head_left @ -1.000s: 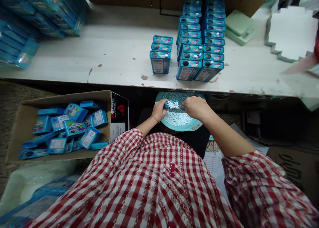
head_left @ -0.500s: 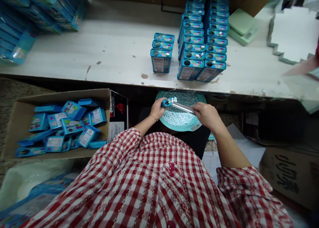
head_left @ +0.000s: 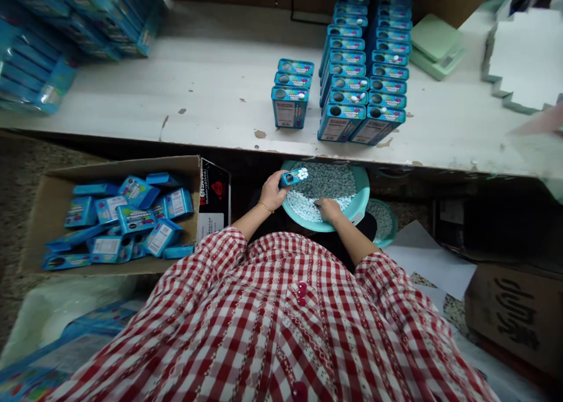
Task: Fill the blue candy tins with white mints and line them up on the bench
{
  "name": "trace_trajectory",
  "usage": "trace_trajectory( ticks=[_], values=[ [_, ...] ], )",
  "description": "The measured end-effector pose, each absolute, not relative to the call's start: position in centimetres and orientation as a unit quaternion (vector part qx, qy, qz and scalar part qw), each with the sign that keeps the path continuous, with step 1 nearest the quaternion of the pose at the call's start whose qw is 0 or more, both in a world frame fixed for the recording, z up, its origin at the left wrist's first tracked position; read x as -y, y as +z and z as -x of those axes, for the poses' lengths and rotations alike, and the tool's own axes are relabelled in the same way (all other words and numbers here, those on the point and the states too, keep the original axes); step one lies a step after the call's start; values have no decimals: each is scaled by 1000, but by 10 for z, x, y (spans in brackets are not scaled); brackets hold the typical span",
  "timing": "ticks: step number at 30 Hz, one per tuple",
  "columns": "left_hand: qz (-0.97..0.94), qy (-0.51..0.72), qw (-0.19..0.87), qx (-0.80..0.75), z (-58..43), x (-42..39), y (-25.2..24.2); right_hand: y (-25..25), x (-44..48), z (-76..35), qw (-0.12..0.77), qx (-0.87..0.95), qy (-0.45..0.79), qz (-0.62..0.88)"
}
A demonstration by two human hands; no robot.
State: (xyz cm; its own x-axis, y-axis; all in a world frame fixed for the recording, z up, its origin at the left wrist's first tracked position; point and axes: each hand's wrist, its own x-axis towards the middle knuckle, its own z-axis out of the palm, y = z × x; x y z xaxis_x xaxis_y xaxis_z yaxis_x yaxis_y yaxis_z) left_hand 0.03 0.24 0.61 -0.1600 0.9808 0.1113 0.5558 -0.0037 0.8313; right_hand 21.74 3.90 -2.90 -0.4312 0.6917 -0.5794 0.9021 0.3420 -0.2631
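My left hand (head_left: 273, 192) is closed around a small blue tin (head_left: 290, 178), held at the left rim of a turquoise basin (head_left: 363, 194). White candies (head_left: 301, 174) lie on the tin's top, beside its dark opening. Inside the basin are many small white candies (head_left: 336, 176). My right hand (head_left: 329, 208) is down among them near the front, fingers closed on a metal scoop (head_left: 317, 203); only a small bit of it shows, the rest being hidden by the hand and candies.
Blue tins stand in two long rows (head_left: 341, 112) on the white table (head_left: 211, 97), with three more tins (head_left: 290, 100) left of them. A cardboard box (head_left: 118, 166) of tins sits at left. A green scale (head_left: 435, 44) and a second basin (head_left: 387, 223) are at right.
My right hand has moved left and down into the candies, taking the metal scoop away from the tin's top. My left hand still holds the tin, shifted slightly left.
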Motion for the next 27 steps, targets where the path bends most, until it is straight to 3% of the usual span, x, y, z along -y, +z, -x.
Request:
trace_trajectory(
  ticks=[6, 12, 14, 22, 27],
  values=[
    [-570, 398, 285, -660, 1, -5, 9, -13, -48, -247, 104, -781, -383, -482],
    [-580, 390, 285, -656, -6, -7, 4, 51, -60, -270, -42, -775, -420, -470],
    [-593, 383, 283, -650, -12, -7, 2, 78, -64, -266, -53, -793, -394, -462],
    [-623, 358, 273, -640, -26, -6, -1, 160, -62, -206, 197, -841, -143, -483],
    [-619, 365, 287, -633, -27, -8, -1, 175, -56, -185, 241, -841, -108, -472]
  ],
)
